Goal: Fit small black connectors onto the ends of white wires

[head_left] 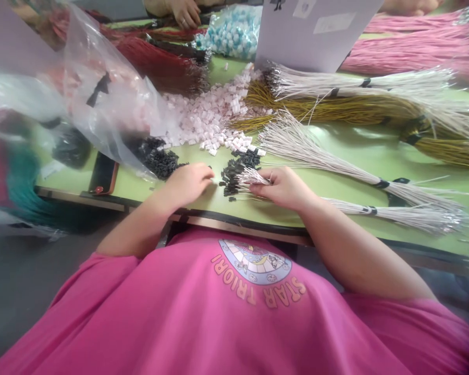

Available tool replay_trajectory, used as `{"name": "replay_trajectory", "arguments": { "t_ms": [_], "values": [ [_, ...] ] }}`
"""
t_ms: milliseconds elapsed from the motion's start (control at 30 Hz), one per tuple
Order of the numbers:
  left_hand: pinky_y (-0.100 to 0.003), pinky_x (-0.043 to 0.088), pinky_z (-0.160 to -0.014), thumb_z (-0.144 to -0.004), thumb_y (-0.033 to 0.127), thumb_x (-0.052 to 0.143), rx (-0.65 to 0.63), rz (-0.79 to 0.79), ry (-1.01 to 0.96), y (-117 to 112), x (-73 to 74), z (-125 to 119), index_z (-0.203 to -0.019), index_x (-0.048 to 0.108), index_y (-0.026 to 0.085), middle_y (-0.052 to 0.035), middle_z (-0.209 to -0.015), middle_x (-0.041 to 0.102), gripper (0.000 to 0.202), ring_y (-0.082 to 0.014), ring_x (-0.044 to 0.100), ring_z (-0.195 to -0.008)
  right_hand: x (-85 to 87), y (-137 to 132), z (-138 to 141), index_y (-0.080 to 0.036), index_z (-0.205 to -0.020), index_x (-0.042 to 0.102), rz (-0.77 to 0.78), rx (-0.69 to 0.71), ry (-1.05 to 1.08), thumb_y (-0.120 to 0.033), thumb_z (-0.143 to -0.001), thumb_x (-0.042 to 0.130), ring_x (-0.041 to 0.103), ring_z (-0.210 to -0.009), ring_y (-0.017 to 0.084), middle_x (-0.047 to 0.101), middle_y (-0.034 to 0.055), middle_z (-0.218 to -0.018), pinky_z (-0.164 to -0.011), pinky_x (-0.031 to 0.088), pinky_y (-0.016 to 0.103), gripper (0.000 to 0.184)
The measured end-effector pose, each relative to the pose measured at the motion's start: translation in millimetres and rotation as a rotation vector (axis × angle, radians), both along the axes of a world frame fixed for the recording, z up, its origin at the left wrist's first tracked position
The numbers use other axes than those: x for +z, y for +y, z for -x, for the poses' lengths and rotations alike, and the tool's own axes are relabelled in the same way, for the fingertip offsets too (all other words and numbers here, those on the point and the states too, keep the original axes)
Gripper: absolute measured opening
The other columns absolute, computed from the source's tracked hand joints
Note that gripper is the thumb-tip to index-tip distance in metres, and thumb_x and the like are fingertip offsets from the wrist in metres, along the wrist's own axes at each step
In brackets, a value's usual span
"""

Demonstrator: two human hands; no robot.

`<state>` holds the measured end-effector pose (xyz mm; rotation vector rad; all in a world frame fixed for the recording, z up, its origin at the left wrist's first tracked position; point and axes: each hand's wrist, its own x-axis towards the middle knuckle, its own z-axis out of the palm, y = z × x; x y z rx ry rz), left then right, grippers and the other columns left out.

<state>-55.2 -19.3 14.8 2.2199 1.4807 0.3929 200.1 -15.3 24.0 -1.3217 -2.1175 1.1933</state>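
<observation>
My right hand (283, 186) is closed round a small bunch of thin white wires (252, 178) whose tips point left toward a little heap of black connector housings (236, 169). My left hand (187, 182) rests on the green table (336, 156) just left of that heap, fingers curled together; whether it pinches a black piece I cannot make out. A larger pile of white housings (214, 117) lies behind the black ones. Long bundles of white wires (336, 161) stretch off to the right of my right hand.
A clear plastic bag (101, 99) with more black pieces (156, 156) lies at the left. Yellow wire bundles (336, 107), pink wires (414, 41), red wires (156, 62), a bag of blue parts (234, 31) and a white card (308, 31) crowd the back. Another person's hand (185, 13) works at the far edge.
</observation>
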Motion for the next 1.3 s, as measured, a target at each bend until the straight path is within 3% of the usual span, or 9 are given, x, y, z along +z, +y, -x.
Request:
{"name": "replay_trajectory", "arguments": {
  "t_ms": [100, 267, 400, 500, 600, 733, 900, 1067, 1300],
  "values": [
    [-0.03, 0.041, -0.074, -0.076, 0.025, 0.06, 0.131, -0.015, 0.061, 13, -4.9, 23, -0.084, 0.071, 0.021, -0.0055, -0.085, 0.061, 0.014, -0.018, 0.053, -0.074, 0.0, 1, 1, -0.015, -0.07, 0.064, 0.023, -0.001, 0.02, -0.033, -0.074, 0.056, 0.044, -0.054, 0.01, 0.054, -0.0021, -0.057, -0.055, 0.03, 0.024, 0.02],
    [-0.03, 0.04, -0.072, -0.073, 0.022, 0.062, 0.107, 0.034, 0.086, 25, -16.7, 32, -0.076, 0.07, 0.019, -0.0047, -0.08, 0.058, 0.009, -0.0167, 0.05, -0.07, -1.4, 0, 1, -0.015, -0.07, 0.064, 0.04, -0.037, 0.052, -0.036, -0.074, 0.057, 0.045, -0.054, 0.01, 0.056, -0.0011, -0.057, -0.054, 0.032, 0.024, 0.022],
    [-0.031, 0.041, -0.076, -0.075, 0.021, 0.062, 0.142, 0.042, -0.019, 18, -4.4, 20, -0.077, 0.068, 0.019, -0.0047, -0.081, 0.06, 0.007, -0.0181, 0.053, -0.074, -2.6, 0, 0, -0.015, -0.071, 0.064, 0.061, -0.029, 0.078, -0.039, -0.074, 0.057, 0.043, -0.053, 0.01, 0.052, -0.0025, -0.054, -0.054, 0.032, 0.024, 0.024],
    [-0.032, 0.041, -0.082, -0.08, 0.022, 0.056, 0.036, 0.068, -0.123, 6, 12.5, 1, -0.085, 0.068, 0.02, -0.0046, -0.089, 0.064, 0.013, -0.0187, 0.056, -0.083, -3.0, 0, 1, -0.015, -0.07, 0.062, 0.019, -0.052, 0.062, -0.037, -0.074, 0.055, 0.041, -0.054, 0.01, 0.049, -0.0025, -0.055, -0.055, 0.031, 0.024, 0.023],
    [-0.03, 0.044, -0.076, -0.082, 0.026, 0.055, -0.052, 0.2, -0.239, -3, 19.1, -22, -0.095, 0.066, 0.02, -0.0035, -0.088, 0.066, 0.018, -0.0162, 0.058, -0.078, -2.1, 1, 1, -0.015, -0.068, 0.056, -0.047, -0.114, 0.074, -0.027, -0.07, 0.052, 0.042, -0.059, 0.01, 0.049, -0.0022, -0.06, -0.056, 0.03, 0.023, 0.013],
    [-0.024, 0.041, -0.054, -0.084, 0.031, 0.054, -0.017, 0.48, -0.578, -2, 8.4, -45, -0.088, 0.063, 0.017, -0.0015, -0.07, 0.062, 0.018, -0.0097, 0.052, -0.055, 0.3, -1, 1, -0.015, -0.06, 0.051, -0.02, -0.106, 0.104, -0.023, -0.065, 0.051, 0.039, -0.057, 0.009, 0.043, -0.0029, -0.057, -0.053, 0.029, 0.023, 0.009],
    [-0.024, 0.047, -0.054, -0.07, 0.026, 0.072, 0.051, 0.659, -0.853, 2, -1.9, -52, -0.082, 0.061, 0.014, 0.0001, -0.063, 0.061, 0.02, -0.0086, 0.055, -0.051, 2.2, -2, 1, -0.014, -0.062, 0.054, -0.018, -0.114, 0.105, -0.022, -0.064, 0.052, 0.04, -0.055, 0.009, 0.043, -0.003, -0.055, -0.052, 0.029, 0.022, 0.008],
    [-0.024, 0.051, -0.054, -0.067, 0.024, 0.075, 0.113, 0.688, -0.973, -1, -4.2, -51, -0.082, 0.061, 0.012, -0.0012, -0.065, 0.064, 0.024, -0.0098, 0.06, -0.053, 2.7, -2, 1, -0.014, -0.061, 0.054, -0.018, -0.115, 0.08, -0.023, -0.064, 0.053, 0.039, -0.054, 0.009, 0.043, -0.003, -0.054, -0.051, 0.03, 0.022, 0.01],
    [-0.023, 0.052, -0.056, -0.07, 0.025, 0.073, 0.066, 0.653, -1.017, -2, -12.5, -51, -0.085, 0.062, 0.013, -0.0001, -0.064, 0.065, 0.022, -0.0096, 0.061, -0.055, 2.6, -2, 3, -0.014, -0.062, 0.055, 0.065, -0.119, 0.113, -0.021, -0.062, 0.052, 0.04, -0.053, 0.008, 0.043, -0.0031, -0.055, -0.048, 0.029, 0.021, 0.008]
  ]
}}
